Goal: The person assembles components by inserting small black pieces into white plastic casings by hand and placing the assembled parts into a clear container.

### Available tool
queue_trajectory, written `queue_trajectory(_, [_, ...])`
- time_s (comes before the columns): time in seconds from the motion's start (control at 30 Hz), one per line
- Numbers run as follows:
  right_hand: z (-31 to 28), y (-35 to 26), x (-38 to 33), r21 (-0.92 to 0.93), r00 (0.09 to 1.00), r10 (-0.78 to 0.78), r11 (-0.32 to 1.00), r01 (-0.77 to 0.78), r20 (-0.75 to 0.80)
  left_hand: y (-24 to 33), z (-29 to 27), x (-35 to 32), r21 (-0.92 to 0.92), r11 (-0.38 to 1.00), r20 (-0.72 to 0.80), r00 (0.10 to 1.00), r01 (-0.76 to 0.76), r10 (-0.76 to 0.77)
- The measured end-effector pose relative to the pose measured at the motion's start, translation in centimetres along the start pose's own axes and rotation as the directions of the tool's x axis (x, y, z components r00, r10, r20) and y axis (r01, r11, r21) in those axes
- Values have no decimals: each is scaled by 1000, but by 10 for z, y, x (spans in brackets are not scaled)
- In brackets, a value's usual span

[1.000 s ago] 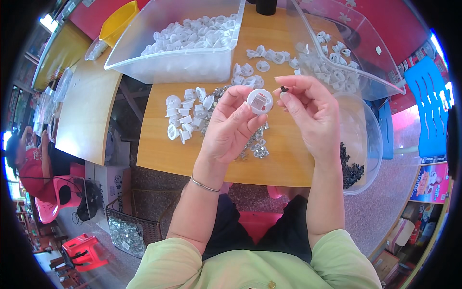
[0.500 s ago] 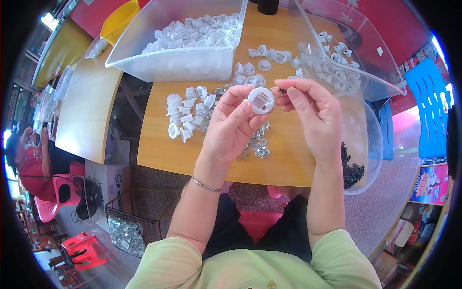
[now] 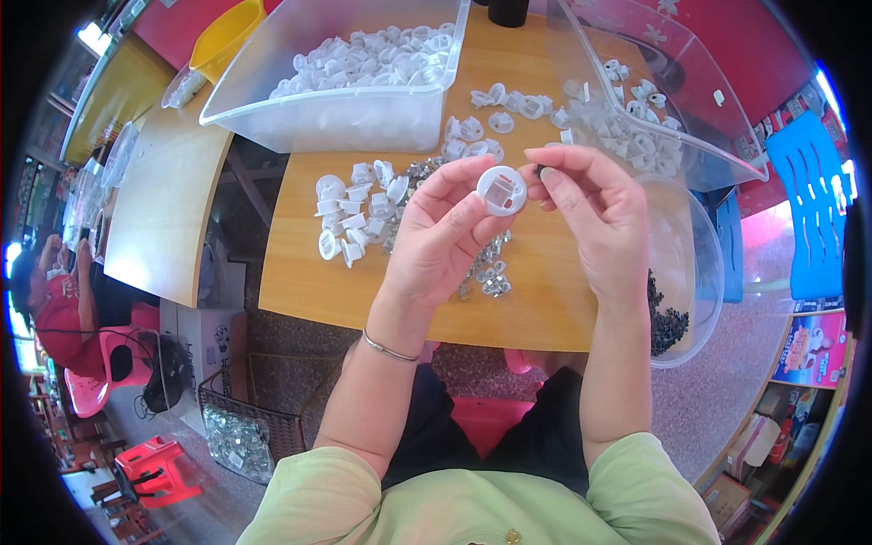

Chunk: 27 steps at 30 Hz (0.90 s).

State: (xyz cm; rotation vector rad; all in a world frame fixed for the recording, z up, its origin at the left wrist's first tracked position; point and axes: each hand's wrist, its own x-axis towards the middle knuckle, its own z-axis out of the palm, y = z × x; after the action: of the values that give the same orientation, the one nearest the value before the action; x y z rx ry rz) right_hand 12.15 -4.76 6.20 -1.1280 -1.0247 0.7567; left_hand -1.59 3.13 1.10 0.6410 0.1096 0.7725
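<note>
White and slotted, the disc sits held in your left hand over the central tabletop; your right hand pinches a black piece just beside it. Steady the disc, align the piece squarely. White parts heap the far-left-corner bin; black bits lie in the right-edge tub.

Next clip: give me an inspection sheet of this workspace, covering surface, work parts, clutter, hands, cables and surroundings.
Surface: wooden table, partly covered with parts.
Work parts: round white piece and small black piece, not joined.
Clutter: loose white parts; small metal pieces; left bin heaped with white parts; round tub with black bits.
Hands: left hand grips the round white piece; right hand pinches the small black piece between fingers.
Cables: black bundle by a pink chair; cords or bag, unclear.
Surroundings: seated co-worker, red stool, wicker basket.
</note>
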Motion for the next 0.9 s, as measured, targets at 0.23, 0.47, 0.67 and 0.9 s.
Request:
queue_trajectory(0.23, [0,4,1,-23,991,-77,997,75,-106,-4,0,1,68,995,-9,997,-71,72])
queue_trajectory(0.47, [2,5,-1,-66,993,-106,993,102,-50,-7,4,2,178,971,-20,985,-163,169])
queue_trajectory(0.67, [6,4,-2,-133,991,-116,985,107,-61,-8,8,1,207,961,-50,979,-182,196])
queue_trajectory(0.9, [5,13,-1,-181,985,-170,970,161,-34,-7,9,0,195,964,-47,980,-181,193])
